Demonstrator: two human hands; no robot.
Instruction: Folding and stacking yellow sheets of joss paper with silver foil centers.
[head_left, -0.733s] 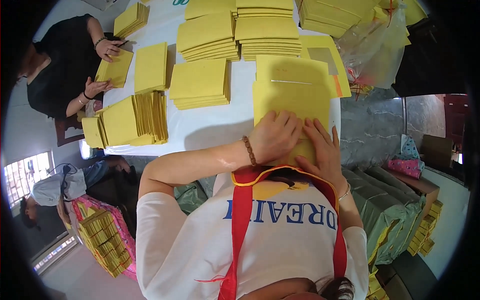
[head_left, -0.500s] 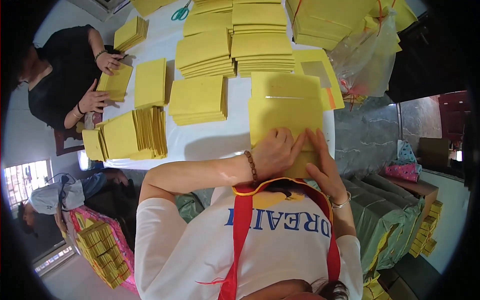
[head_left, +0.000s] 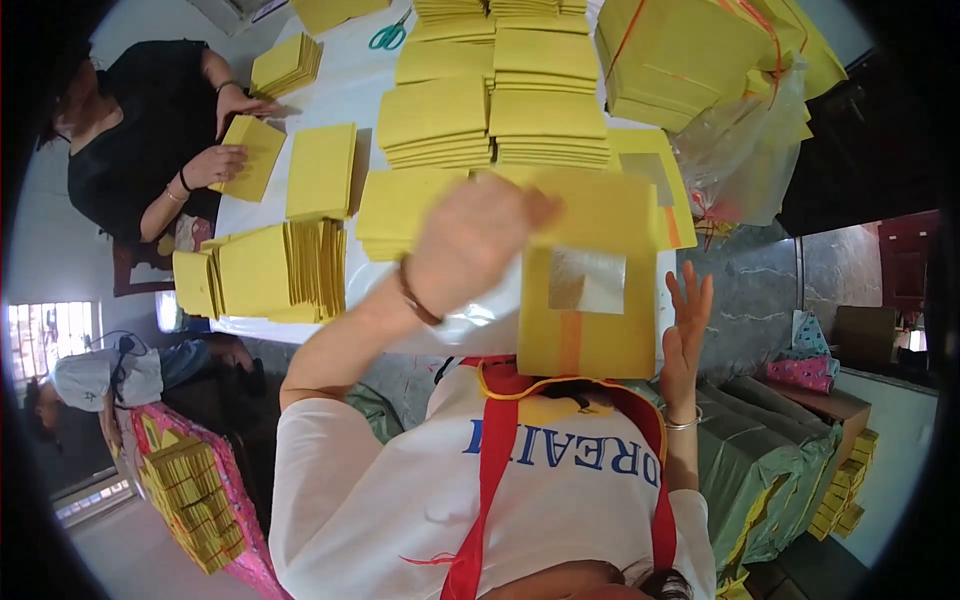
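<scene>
The surface (head_left: 445, 335) is covered in glossy white. At its near edge, right of centre, lies a yellow envelope (head_left: 540, 350) with a silvery rectangular window and an orange strip below it; a blurred yellow sheet (head_left: 605, 205) overlaps its far end. The left hand (head_left: 475, 240) is motion-blurred, fingers curled near the sheet's left side; whether its grip is closed on the paper, I cannot tell. The right hand (head_left: 687, 325) has its grip released, fingers spread, just beside the envelope's right edge.

Beyond stand two rows of folded yellow envelope stacks (head_left: 548, 110), with teal-handled scissors (head_left: 388, 37) near the far edge. A clear plastic bag (head_left: 745, 165) hangs at the far right corner, beside a large yellow stack (head_left: 675, 65). On the left, a co-worker in black (head_left: 135, 130) has hands at a yellow envelope.

Grey veined flooring (head_left: 740, 255) shows to the right, with green-wrapped bundles (head_left: 760, 450) and a cardboard box (head_left: 840, 400) on that side. At lower left, a person in a white shirt (head_left: 85, 380) sits near a barred window (head_left: 50, 330) and yellow bundles (head_left: 190, 500) edged by pink cloth (head_left: 255, 545).
</scene>
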